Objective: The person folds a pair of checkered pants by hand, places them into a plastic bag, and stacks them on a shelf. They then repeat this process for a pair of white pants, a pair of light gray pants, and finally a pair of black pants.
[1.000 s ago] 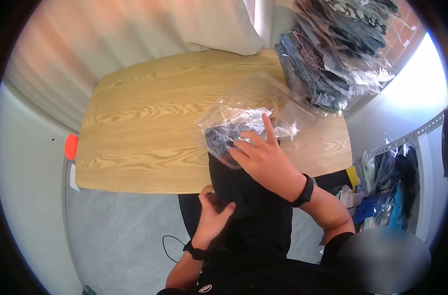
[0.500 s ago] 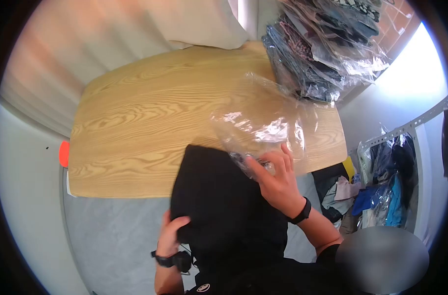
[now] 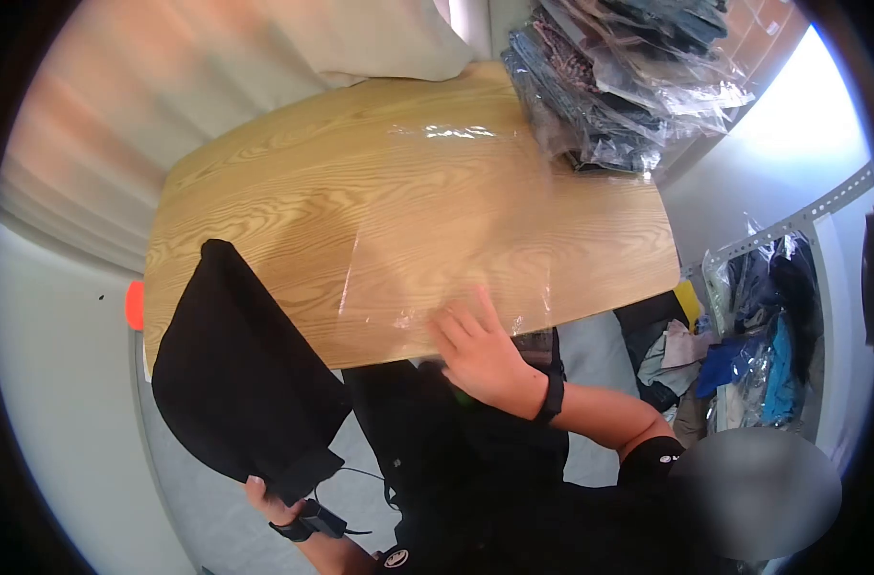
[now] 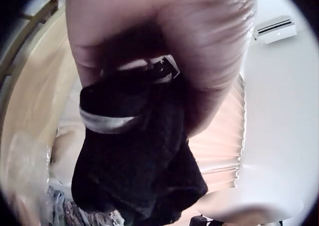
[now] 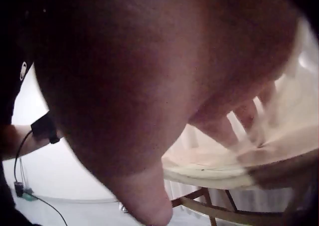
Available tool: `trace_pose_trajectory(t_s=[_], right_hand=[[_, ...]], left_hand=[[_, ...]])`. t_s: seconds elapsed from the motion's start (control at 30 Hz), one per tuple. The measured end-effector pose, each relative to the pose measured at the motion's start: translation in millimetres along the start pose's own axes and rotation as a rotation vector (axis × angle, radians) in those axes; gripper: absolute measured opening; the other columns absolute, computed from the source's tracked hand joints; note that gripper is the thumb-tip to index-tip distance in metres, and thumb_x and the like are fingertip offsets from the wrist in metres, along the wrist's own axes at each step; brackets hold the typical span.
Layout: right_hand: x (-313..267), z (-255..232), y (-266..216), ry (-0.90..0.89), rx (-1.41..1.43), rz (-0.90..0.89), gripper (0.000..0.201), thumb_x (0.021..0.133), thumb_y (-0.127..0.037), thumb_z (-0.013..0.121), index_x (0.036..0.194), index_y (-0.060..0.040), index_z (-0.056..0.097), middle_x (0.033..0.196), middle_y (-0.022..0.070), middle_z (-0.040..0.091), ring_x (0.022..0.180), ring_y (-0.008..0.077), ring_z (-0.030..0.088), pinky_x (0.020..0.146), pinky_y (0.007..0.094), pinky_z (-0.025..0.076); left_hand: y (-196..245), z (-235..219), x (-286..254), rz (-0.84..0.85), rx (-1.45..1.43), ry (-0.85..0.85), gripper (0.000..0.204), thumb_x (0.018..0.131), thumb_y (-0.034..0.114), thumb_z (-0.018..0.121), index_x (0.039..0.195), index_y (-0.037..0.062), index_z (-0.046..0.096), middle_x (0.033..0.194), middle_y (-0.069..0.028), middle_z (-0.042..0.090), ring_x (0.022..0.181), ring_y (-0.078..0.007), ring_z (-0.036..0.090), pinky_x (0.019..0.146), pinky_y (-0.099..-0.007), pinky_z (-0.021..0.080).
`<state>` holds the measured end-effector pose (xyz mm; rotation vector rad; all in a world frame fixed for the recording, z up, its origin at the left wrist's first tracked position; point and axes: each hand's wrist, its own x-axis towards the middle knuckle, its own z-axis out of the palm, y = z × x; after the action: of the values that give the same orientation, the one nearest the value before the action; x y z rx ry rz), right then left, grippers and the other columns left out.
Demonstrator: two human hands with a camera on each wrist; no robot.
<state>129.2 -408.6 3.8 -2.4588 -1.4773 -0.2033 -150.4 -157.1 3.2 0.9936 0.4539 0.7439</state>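
Observation:
A folded black garment (image 3: 245, 374) hangs at the front left of the table, its far tip over the tabletop. My left hand (image 3: 269, 500) grips its near lower corner between thumb and fingers. In the left wrist view, the bunched black cloth (image 4: 134, 171) hangs from the hand and shows a pale band. A clear plastic bag (image 3: 446, 216) lies spread out on the wooden table (image 3: 255, 177), reaching its front edge. My right hand (image 3: 489, 359) is over the near end of the bag, fingers extended and slightly blurred.
Bagged clothes are piled (image 3: 609, 105) at the back right corner. To the right, more clothes (image 3: 744, 355) lie and hang by a perforated metal rack (image 3: 792, 220). A curtain (image 3: 216, 77) borders the table's far side. An orange object (image 3: 136, 305) is by the left edge.
My left hand has moved left, taking the black garment away from the bag. The bag, crumpled earlier, now lies flatter and farther left. My right hand has shifted left and nearer the body.

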Motion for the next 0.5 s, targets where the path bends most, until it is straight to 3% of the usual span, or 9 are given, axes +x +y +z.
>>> trace_pose_trajectory(t_s=[0.03,0.13,0.17,0.27,0.33,0.37,0.4,0.43,0.5], right_hand=[[-6.8,-8.1,-0.8,-0.067,-0.001,0.052,0.067,0.072,-0.024,0.075,0.130,-0.0013,0.052,0.124,0.0145,0.052,0.121,0.0290,0.049,0.111,0.0567,0.027],[-23.6,-35.5,-1.6,-0.033,0.149,0.015,0.078,0.075,-0.034,0.077,0.136,0.0020,0.043,0.135,0.0218,0.046,0.131,0.0351,0.041,0.112,0.0549,0.026],[-27.8,-38.4,-0.7,-0.034,0.421,0.099,0.080,0.078,-0.037,0.075,0.138,0.0018,0.041,0.137,0.0214,0.044,0.132,0.0350,0.039,0.112,0.0536,0.026],[-44.0,-34.3,1.3,-0.067,1.303,0.321,0.085,0.086,-0.048,0.066,0.145,0.0011,0.031,0.144,0.0194,0.040,0.137,0.0335,0.034,0.114,0.0493,0.025],[-49.1,-34.8,1.3,-0.137,1.978,0.436,0.089,0.090,-0.055,0.058,0.150,0.0003,0.022,0.148,0.0173,0.036,0.139,0.0308,0.033,0.114,0.0461,0.024],[-40.5,-62.5,-1.1,-0.226,2.056,0.517,0.093,0.091,-0.061,0.050,0.152,-0.0012,0.014,0.153,0.0144,0.030,0.141,0.0270,0.029,0.116,0.0453,0.023],[-55.3,-28.0,3.7,-0.085,2.368,0.415,0.084,0.092,-0.049,0.057,0.151,-0.0006,0.021,0.151,0.0141,0.032,0.139,0.0241,0.033,0.115,0.0422,0.026],[-56.1,-44.3,1.8,-0.065,2.275,0.499,0.077,0.092,-0.038,0.061,0.149,0.0002,0.026,0.148,0.0132,0.037,0.136,0.0232,0.038,0.113,0.0408,0.029],[-57.2,-58.8,6.2,0.025,2.082,0.620,0.068,0.090,-0.023,0.066,0.145,0.0014,0.033,0.142,0.0114,0.045,0.130,0.0217,0.045,0.109,0.0382,0.035]], left_hand=[[2.4,2.1,-0.2,-0.031,-0.105,-0.059,0.066,0.080,0.027,0.067,0.136,-0.0007,0.046,0.126,-0.0148,0.060,0.110,-0.0321,0.061,0.093,-0.0440,0.052],[6.8,6.5,1.9,0.009,0.053,-0.177,0.065,0.076,0.019,0.069,0.135,-0.0013,0.048,0.127,-0.0150,0.059,0.111,-0.0325,0.061,0.094,-0.0440,0.052],[8.5,7.6,0.5,-0.050,0.073,-0.138,0.074,0.067,0.008,0.075,0.135,-0.0012,0.047,0.129,-0.0150,0.058,0.116,-0.0311,0.058,0.100,-0.0430,0.045],[12.8,44.9,7.7,-0.185,0.151,-0.355,0.078,0.065,0.007,0.079,0.135,-0.0016,0.047,0.127,-0.0145,0.059,0.115,-0.0290,0.058,0.100,-0.0411,0.045],[11.3,89.6,15.5,-0.335,0.140,-0.461,0.080,0.062,-0.004,0.079,0.135,-0.0023,0.047,0.123,-0.0134,0.060,0.113,-0.0264,0.058,0.098,-0.0394,0.045],[11.2,113.6,19.8,-0.407,0.137,-0.536,0.080,0.062,-0.008,0.079,0.135,-0.0023,0.046,0.122,-0.0130,0.059,0.113,-0.0254,0.058,0.097,-0.0389,0.046],[8.1,128.7,25.8,-0.466,0.212,-0.683,0.077,0.066,-0.007,0.079,0.135,-0.0027,0.046,0.122,-0.0127,0.060,0.112,-0.0228,0.058,0.095,-0.0370,0.046],[0.1,134.4,39.8,-0.464,0.439,-0.976,0.084,0.068,0.001,0.083,0.139,-0.0038,0.039,0.130,-0.0144,0.054,0.121,-0.0222,0.052,0.102,-0.0370,0.041],[-9.8,178.8,42.1,-0.268,0.578,-1.129,0.106,0.068,0.011,0.086,0.149,-0.0036,0.019,0.148,-0.0146,0.035,0.138,-0.0241,0.031,0.114,-0.0374,0.025]])
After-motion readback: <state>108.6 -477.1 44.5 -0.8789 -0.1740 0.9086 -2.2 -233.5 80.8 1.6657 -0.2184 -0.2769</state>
